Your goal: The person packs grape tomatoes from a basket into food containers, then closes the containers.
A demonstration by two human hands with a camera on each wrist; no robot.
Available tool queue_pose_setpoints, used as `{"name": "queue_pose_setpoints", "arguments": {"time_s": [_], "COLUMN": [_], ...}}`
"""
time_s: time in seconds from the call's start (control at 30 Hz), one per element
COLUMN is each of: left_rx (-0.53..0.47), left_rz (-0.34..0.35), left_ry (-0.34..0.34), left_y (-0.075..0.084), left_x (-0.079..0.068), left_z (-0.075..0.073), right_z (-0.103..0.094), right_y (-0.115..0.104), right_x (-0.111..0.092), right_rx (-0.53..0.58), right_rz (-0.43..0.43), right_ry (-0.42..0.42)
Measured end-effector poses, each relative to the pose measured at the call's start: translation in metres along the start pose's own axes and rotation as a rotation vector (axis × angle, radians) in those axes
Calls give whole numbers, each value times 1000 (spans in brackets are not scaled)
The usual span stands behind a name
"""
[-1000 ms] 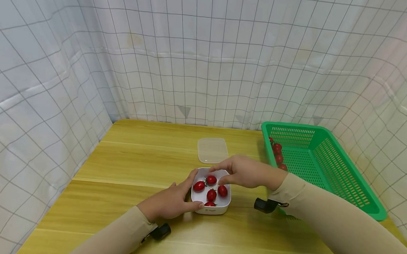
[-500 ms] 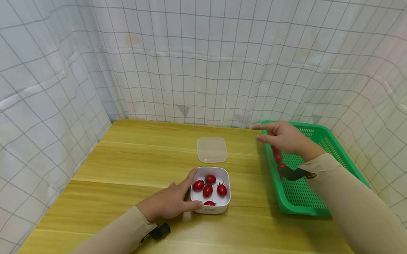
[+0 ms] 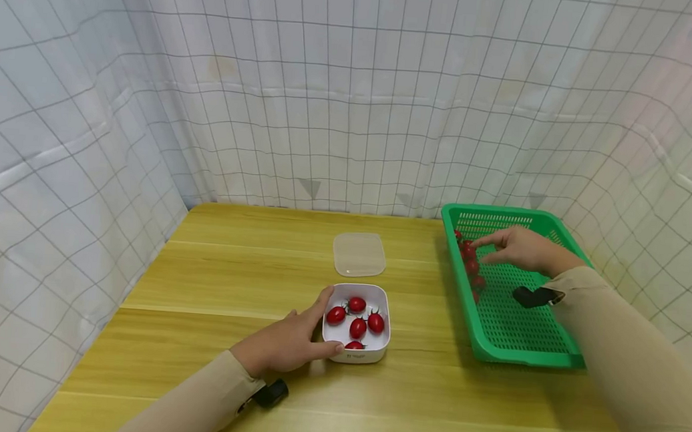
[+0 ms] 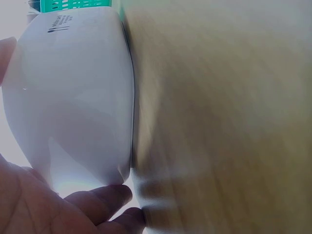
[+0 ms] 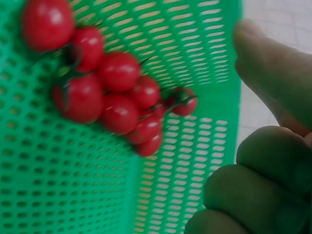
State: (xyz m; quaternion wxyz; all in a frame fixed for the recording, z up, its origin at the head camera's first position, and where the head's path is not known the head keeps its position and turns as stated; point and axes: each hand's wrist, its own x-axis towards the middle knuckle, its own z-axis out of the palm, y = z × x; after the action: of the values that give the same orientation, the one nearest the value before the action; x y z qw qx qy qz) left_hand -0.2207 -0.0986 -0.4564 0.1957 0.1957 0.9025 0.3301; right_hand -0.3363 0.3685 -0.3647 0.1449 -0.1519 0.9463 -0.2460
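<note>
A small white square box (image 3: 371, 357) stands on the table with several red cherry tomatoes (image 3: 358, 328) in it. My left hand (image 3: 283, 345) holds the box at its left side, thumb at the front and a finger at the back left. In the left wrist view, fingertips (image 4: 105, 197) lie against the box wall. My right hand (image 3: 515, 248) is over the green basket (image 3: 481, 352), index finger and thumb apart with nothing between them. Just left of those fingers, more cherry tomatoes (image 5: 119, 70) are gathered along the basket's left side.
A translucent square lid (image 3: 359, 254) lies flat on the wooden table behind the box. White curtains with a dark grid (image 3: 359, 110) surround the table at the back and on both sides. The basket takes up the table's right part.
My right hand has left the box, risen over the basket's left rim and come down inside toward the tomatoes. One tomato in the box has shifted slightly. The left hand stays in place.
</note>
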Motion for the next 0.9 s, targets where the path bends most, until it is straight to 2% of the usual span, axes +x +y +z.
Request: {"name": "queue_pose_setpoints", "arguments": {"time_s": [0.27,0.37,0.57,0.9], "left_rx": [-7,-1,23,19], "left_rz": [-15,-18,-24,33], "left_ry": [4,6,-1,-4], "left_y": [1,2,1,2], "left_x": [0,0,1,4], "left_z": [0,0,0,0], "right_z": [12,16,23,27], "right_y": [21,26,31,37], "right_x": [-5,-4,-2,0], "right_rx": [-41,-32,-81,-89], "right_rz": [-26,4,-7,-30], "right_ry": [-126,-159,-176,-172]}}
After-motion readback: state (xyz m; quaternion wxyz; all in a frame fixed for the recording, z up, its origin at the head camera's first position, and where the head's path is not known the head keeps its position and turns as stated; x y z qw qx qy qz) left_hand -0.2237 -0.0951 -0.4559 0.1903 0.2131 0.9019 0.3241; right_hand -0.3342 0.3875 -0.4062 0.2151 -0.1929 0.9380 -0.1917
